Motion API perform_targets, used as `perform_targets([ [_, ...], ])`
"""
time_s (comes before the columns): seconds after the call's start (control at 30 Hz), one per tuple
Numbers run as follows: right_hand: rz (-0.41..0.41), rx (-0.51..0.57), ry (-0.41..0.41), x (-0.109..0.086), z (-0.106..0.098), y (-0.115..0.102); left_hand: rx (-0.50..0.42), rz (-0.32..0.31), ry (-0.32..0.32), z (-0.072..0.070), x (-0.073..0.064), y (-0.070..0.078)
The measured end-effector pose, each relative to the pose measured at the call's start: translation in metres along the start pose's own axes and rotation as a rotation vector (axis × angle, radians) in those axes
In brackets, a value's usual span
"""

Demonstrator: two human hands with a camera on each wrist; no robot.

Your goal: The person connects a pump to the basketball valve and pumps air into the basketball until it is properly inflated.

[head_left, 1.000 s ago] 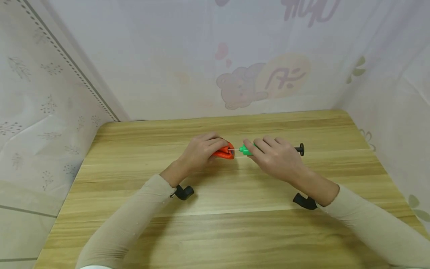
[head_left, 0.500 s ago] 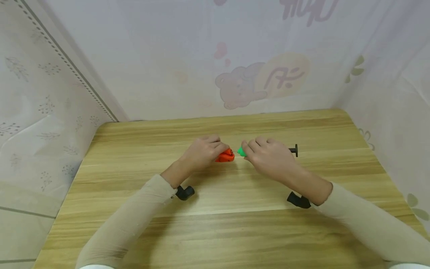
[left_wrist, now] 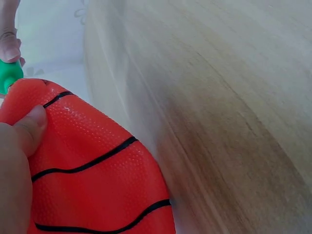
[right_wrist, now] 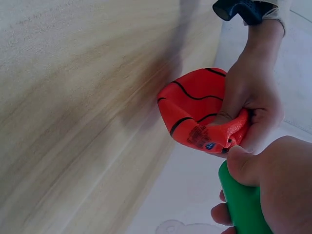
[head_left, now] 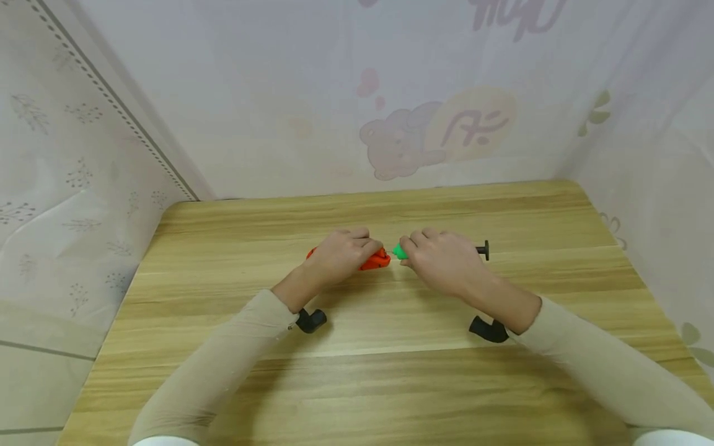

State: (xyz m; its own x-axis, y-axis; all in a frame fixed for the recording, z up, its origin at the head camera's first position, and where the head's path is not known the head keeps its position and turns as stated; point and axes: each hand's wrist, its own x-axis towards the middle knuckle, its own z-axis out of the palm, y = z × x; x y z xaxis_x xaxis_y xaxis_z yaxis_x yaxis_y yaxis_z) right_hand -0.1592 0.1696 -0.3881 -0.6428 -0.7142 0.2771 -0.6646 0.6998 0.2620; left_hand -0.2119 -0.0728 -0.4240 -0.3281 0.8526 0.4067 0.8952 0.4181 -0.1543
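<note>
A deflated, creased toy basketball (head_left: 375, 262), red-orange with black lines, is gripped by my left hand (head_left: 339, 256) above the table. In the left wrist view my thumb (left_wrist: 32, 130) presses on the ball's skin. My right hand (head_left: 443, 261) holds a green hand ball pump (right_wrist: 243, 200), its fingers wrapped round the barrel. The pump lies roughly level, pointing left, with its black plunger handle (head_left: 486, 250) sticking out to the right. Between pump nose and ball only a short bit of thin needle shows; its tip is hidden at the ball.
Both hands are over the wood-grain table (head_left: 357, 384). Behind it hangs a pale printed curtain (head_left: 279, 111), with further pale covering on both sides. A black wrist mount (head_left: 311, 321) juts from the left sleeve, another black mount (head_left: 488, 329) from the right.
My right hand has moved left with the pump, so less needle shows between it and the ball. The ball has turned slightly in my left hand, which stays nearly in place.
</note>
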Motion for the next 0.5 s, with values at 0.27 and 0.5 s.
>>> perform_targets([
  [0.27,0.197,0.407,-0.228,0.006,0.006,0.008,-0.015,0.006,-0.012,-0.001,0.002,0.001],
  [0.5,0.21,0.525,-0.26,0.01,0.012,0.014,-0.01,-0.014,-0.049,0.0,0.003,0.001],
])
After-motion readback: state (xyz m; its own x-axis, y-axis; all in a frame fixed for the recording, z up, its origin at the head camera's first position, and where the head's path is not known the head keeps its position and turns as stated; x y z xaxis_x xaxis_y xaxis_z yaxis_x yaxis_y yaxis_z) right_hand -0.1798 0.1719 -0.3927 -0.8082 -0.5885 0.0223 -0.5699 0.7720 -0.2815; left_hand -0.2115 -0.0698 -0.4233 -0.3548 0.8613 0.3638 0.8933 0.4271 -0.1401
